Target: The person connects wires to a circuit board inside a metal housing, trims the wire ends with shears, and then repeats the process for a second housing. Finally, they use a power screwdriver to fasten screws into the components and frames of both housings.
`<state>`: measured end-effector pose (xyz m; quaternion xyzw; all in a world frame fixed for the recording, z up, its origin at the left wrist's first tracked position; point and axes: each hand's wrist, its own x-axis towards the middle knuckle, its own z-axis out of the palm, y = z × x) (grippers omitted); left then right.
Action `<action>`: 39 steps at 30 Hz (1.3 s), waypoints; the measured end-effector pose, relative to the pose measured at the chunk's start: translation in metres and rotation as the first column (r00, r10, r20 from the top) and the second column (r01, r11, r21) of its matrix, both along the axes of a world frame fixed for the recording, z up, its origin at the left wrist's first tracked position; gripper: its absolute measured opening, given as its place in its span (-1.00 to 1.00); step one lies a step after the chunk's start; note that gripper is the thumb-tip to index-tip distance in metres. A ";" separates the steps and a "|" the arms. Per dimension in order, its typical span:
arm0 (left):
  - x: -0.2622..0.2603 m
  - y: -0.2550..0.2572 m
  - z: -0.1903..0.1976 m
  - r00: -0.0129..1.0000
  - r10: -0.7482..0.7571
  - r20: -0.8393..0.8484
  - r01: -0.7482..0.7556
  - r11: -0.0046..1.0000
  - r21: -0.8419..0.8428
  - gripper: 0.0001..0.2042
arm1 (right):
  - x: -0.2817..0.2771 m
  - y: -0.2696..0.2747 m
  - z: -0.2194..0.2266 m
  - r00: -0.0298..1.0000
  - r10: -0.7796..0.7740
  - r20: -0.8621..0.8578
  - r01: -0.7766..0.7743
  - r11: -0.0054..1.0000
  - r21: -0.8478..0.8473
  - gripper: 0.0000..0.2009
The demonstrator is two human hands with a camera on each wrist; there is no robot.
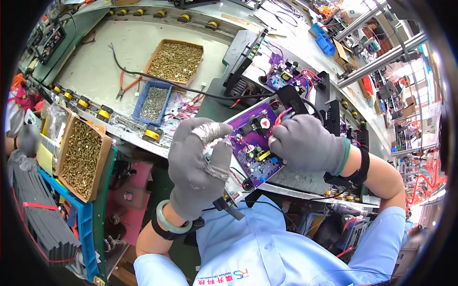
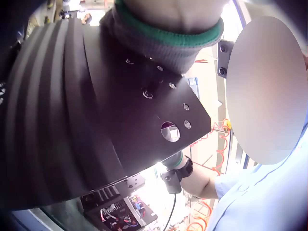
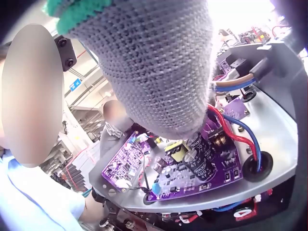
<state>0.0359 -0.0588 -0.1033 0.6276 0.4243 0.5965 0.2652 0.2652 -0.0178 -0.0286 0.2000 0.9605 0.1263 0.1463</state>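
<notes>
Over the purple circuit board (image 1: 255,143) on the counter (image 1: 95,71), we clench our left hand (image 1: 198,167) around its near-left end, while our right hand (image 1: 307,143) pinches red wires (image 1: 282,117) at its far-right end.

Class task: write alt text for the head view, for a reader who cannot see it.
Two gray-gloved hands work on a purple circuit board: the left hand grips its near edge, the right hand pinches red wires. Boxes of screws sit on the bench.
</notes>
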 end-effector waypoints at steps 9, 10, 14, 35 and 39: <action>-0.007 -0.006 0.003 0.994 -0.082 -0.065 0.074 0.990 -0.124 -0.84 | 0.021 -0.016 0.029 0.876 -0.274 -0.396 0.236 0.961 -0.143 -0.93; -0.007 -0.005 0.007 0.992 -0.079 -0.097 0.065 0.988 -0.142 -0.83 | 0.024 -0.026 0.030 0.813 -0.340 -0.472 0.258 0.938 -0.231 -0.89; -0.008 -0.001 0.027 0.900 0.034 -0.434 -0.025 0.999 0.026 -0.78 | 0.025 -0.074 0.000 0.668 -0.432 -0.606 0.315 0.902 -0.295 -0.76; 0.060 0.033 0.061 0.403 -0.414 -0.817 0.287 0.904 -0.316 -0.76 | 0.016 -0.063 -0.049 0.350 -0.353 -0.868 0.482 0.862 -0.157 -0.78; 0.072 0.022 0.076 0.508 -0.634 -0.583 0.272 0.761 -0.589 -0.81 | 0.033 -0.055 -0.058 0.415 -0.227 -0.881 0.450 0.893 -0.018 -0.86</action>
